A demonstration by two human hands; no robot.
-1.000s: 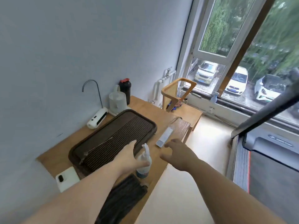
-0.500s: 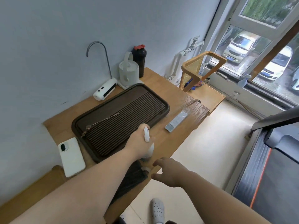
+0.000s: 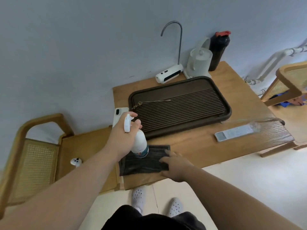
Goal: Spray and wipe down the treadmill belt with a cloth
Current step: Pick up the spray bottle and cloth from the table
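**Bottle in left grip, right grip on cloth**

Left grip [image 3: 123, 131] closed around the neck of the spray bottle [image 3: 140, 145], fingers curled under the white spray head. Bottle roughly upright, leaning a little, base over the left part of the cloth [image 3: 142, 165]; cannot tell if base touches cloth or hangs just above it.

Right grip [image 3: 176, 163] not closed: fingers stretched out, lying on the right end of the cloth. Thumb position unclear.

Cloth dark, folded, flat on the near edge of the wooden counter [image 3: 199, 146], just in front of the tray [image 3: 228, 110].

Also on the counter:
- Dark ribbed tray, centre, thin metal tool lying across its left part.
- White phone [image 3: 118, 113] face down, left of tray, partly hidden by left grip.
- Remote [image 3: 235, 132] right of the cloth, well apart from it.
- White water pump [image 3: 169, 75] with curved spout, at the wall.
- Pale kettle [image 3: 199, 63] beside pump, black shaker bottle [image 3: 219, 50] with red lid just behind kettle.

Off the counter: 1 cane-backed chair [image 3: 33, 156] to the left, small white object [image 3: 76, 161] on its seat. Another cane chair [image 3: 289, 80] far right. 2 white perforated shoes [image 3: 138, 195] on the floor below the counter edge.
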